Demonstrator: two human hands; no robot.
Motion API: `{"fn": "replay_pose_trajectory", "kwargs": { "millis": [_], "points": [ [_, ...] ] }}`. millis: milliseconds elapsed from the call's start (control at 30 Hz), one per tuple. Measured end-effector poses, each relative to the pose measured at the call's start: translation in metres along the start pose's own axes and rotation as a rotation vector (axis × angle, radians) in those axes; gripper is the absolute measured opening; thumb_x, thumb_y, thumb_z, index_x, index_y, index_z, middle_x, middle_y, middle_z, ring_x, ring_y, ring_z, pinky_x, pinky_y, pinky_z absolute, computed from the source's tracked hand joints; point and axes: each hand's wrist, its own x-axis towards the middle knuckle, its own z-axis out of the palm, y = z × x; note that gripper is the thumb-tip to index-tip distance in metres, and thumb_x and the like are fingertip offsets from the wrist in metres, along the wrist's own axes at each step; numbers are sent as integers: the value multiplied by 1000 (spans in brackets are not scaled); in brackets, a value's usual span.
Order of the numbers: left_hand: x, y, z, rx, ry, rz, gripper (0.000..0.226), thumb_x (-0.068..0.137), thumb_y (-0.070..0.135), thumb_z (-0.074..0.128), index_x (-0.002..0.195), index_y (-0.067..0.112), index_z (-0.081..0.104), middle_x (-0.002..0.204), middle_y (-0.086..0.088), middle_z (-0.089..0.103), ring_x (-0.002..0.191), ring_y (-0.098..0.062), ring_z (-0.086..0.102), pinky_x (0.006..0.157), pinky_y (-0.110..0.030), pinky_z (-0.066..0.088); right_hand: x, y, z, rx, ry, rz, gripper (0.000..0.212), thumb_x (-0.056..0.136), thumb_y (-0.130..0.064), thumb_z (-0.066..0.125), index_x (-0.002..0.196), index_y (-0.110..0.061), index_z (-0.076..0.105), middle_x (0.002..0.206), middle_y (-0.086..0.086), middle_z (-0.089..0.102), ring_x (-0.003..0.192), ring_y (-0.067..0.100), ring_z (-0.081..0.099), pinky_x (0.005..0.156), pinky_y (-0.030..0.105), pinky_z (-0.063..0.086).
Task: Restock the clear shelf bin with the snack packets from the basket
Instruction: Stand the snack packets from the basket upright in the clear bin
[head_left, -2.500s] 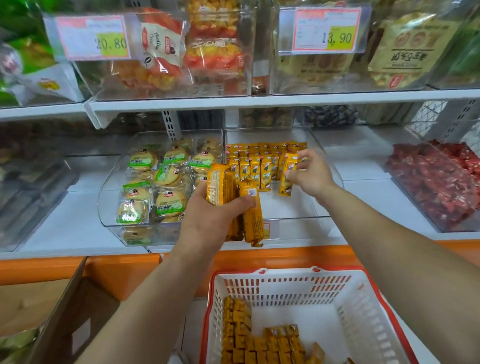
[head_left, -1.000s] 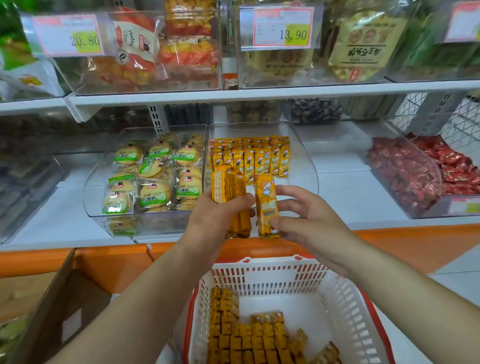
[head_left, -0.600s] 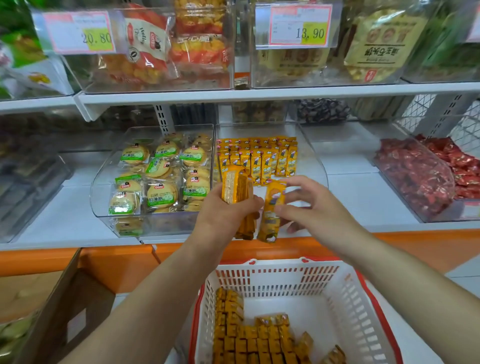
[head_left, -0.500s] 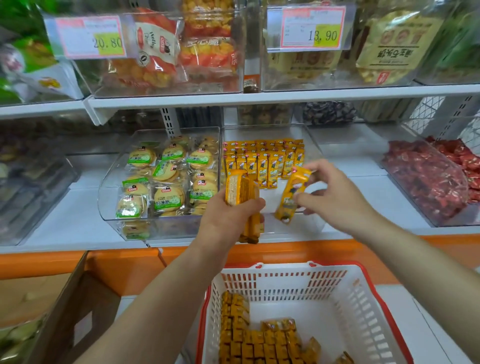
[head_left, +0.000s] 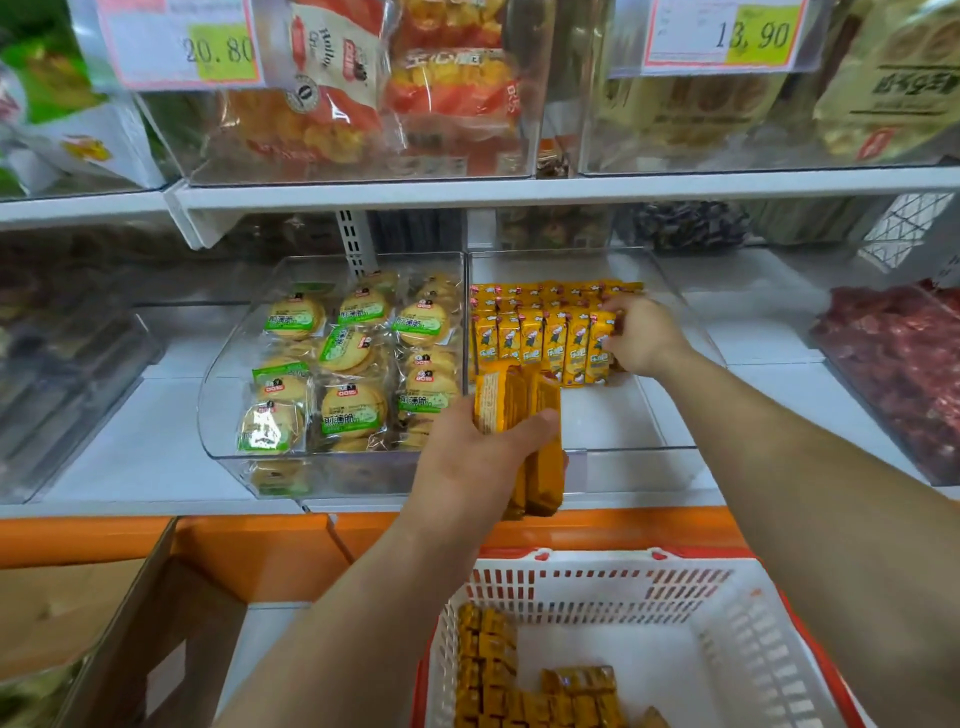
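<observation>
My left hand (head_left: 480, 457) is shut on a stack of orange snack packets (head_left: 524, 415), held upright in front of the clear shelf bin (head_left: 628, 447). My right hand (head_left: 641, 332) reaches into the bin and grips one orange packet (head_left: 602, 345) at the right end of the front row of standing packets (head_left: 535, 335). More rows stand behind it. Below, the white basket with a red rim (head_left: 597, 587) holds several more orange packets (head_left: 524, 686) on its left side.
A clear bin of green-labelled round biscuits (head_left: 343, 364) sits left of the target bin. A bin of red candies (head_left: 898, 358) stands at the right. The upper shelf (head_left: 519, 189) carries bins with price tags. A cardboard box (head_left: 93, 618) lies at lower left.
My right hand took one packet from the stack in my left hand and carried it up into the bin, to the right end of the front row. My left hand stayed in place.
</observation>
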Motion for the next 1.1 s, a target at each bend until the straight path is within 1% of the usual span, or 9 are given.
{"fn": "replay_pose_trajectory", "kwargs": {
  "millis": [233,367,467,533,633,733,833,967,1100],
  "points": [
    [1,-2,4,-9,-26,-7,25,94,27,71,117,17,65,100,-5,79,87,-25,78,82,-54,62,0,5,17,123,118,71,27,89,-6,62,113,-10,50,108,14,67,98,36,63,73,35,46],
    [0,-2,7,-24,-26,-29,27,94,25,71,117,13,66,92,-8,80,85,-27,78,79,-50,63,-24,-3,0,120,26,79,35,86,-10,66,118,-2,52,108,16,66,100,36,62,74,34,47],
    [-1,-4,7,-31,-40,-31,28,94,27,71,118,12,66,91,-10,80,86,-27,78,84,-51,62,-74,-15,-31,92,45,-62,42,85,-16,71,123,-5,54,113,9,63,104,28,61,75,30,44],
    [-4,-5,10,-35,-57,-24,26,94,26,72,116,13,67,92,-9,80,88,-28,78,87,-55,61,-120,-17,-52,242,-4,-128,33,86,-22,73,116,-18,60,104,-2,66,93,17,66,76,25,51],
    [-12,-7,19,-13,-107,-22,20,92,27,74,108,16,71,94,-13,79,87,-32,77,87,-59,59,-186,-12,-73,718,-240,-54,21,92,-22,67,111,-31,65,97,-3,72,87,15,73,70,25,57],
    [-22,-10,31,-5,-196,-10,10,90,22,75,94,13,78,90,-19,77,75,-33,72,71,-47,61,-219,-9,-76,848,-354,-11,29,98,-24,61,124,-35,61,104,-4,72,90,15,73,70,28,57],
    [-33,-10,41,-77,-308,-8,9,85,17,74,90,13,81,87,-13,78,72,-22,75,59,-29,59,-225,-9,-74,822,-333,-34,27,97,-24,61,124,-27,61,92,-3,68,83,15,72,72,33,56],
    [-37,-10,46,-130,-333,-48,28,74,27,77,96,10,80,100,-24,76,81,-29,76,66,-35,62,-223,0,-84,877,-329,-7,16,95,-19,64,110,-16,68,93,2,66,87,19,66,72,34,52],
    [-37,-15,46,-169,-324,-122,36,75,26,76,107,10,74,99,-20,75,91,-36,75,65,-39,62,-219,8,-92,1069,-301,66,27,97,-7,59,123,-6,60,106,21,60,88,25,66,68,31,51]
  ]
}}
